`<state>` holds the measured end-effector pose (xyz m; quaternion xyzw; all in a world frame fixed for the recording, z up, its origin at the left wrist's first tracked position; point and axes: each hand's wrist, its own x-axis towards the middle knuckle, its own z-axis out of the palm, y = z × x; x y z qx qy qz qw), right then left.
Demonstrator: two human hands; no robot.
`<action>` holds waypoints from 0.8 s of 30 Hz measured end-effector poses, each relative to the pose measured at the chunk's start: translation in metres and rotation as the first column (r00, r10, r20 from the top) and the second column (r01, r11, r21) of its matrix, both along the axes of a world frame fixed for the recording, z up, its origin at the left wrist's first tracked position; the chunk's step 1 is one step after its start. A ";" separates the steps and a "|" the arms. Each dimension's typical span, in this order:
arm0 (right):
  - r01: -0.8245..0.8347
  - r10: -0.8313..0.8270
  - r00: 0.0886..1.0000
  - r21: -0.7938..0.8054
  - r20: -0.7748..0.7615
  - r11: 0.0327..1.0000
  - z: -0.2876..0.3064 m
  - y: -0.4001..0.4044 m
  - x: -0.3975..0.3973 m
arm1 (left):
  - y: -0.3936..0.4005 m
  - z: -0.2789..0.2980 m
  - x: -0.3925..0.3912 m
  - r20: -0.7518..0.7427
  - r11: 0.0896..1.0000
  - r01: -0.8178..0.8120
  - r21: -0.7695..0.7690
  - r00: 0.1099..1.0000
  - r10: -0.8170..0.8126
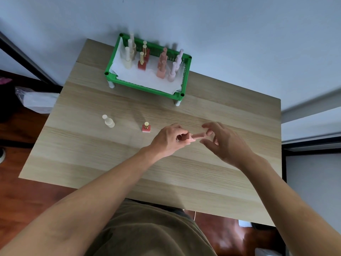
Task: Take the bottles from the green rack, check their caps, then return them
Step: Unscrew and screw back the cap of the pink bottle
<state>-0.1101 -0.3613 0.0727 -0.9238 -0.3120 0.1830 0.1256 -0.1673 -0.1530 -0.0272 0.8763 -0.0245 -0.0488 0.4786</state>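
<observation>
Mid-check: left hand (168,140) gripped pink bottle (191,138) sideways above table (110,163), right hand (219,139) fingertips pinching its cap. Farther left, red bottle (146,127) and cream bottle (108,121) stood out, unreturned. Far back, green rack (147,85) held the rest, likely unchecked.

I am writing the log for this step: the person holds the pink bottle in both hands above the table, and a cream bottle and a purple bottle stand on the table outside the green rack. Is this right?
Not quite. In the head view the second loose bottle is the red bottle with a gold cap, not purple; the purple ones are in the green rack. The rest holds: the left hand and right hand hold the pink bottle, and the cream bottle stands on the table.
</observation>
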 end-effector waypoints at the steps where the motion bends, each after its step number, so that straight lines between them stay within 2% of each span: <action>1: -0.018 0.018 1.000 0.019 0.012 1.000 0.000 0.000 -0.002 | 0.000 0.000 0.000 0.004 1.000 0.001 0.000 1.000 -0.001; 5: 0.009 -0.011 0.999 0.044 0.051 0.999 -0.004 0.006 -0.008 | -0.003 0.002 -0.003 0.008 1.000 0.006 -0.019 1.000 -0.006; 8: 0.071 -0.071 0.997 -0.012 0.040 0.997 -0.009 0.010 -0.011 | -0.002 0.002 -0.007 0.010 1.000 -0.002 -0.023 1.000 0.003; 14: 0.174 -0.158 0.974 -0.087 0.164 0.981 -0.020 0.019 -0.016 | -0.005 0.000 -0.015 0.007 0.999 -0.015 -0.044 1.000 0.015; 19: 0.209 -0.196 0.977 -0.183 0.086 0.961 -0.017 0.023 -0.013 | -0.006 -0.001 -0.019 -0.017 0.999 -0.013 -0.041 1.000 0.012; 22: 0.231 -0.225 0.971 -0.076 0.082 0.970 -0.013 0.015 -0.016 | -0.006 0.000 -0.020 -0.024 1.000 -0.004 -0.020 1.000 0.004; 24: 0.163 -0.164 0.983 0.018 0.078 0.986 -0.010 0.006 -0.018 | -0.007 0.001 -0.020 -0.022 1.000 0.003 -0.008 1.000 -0.003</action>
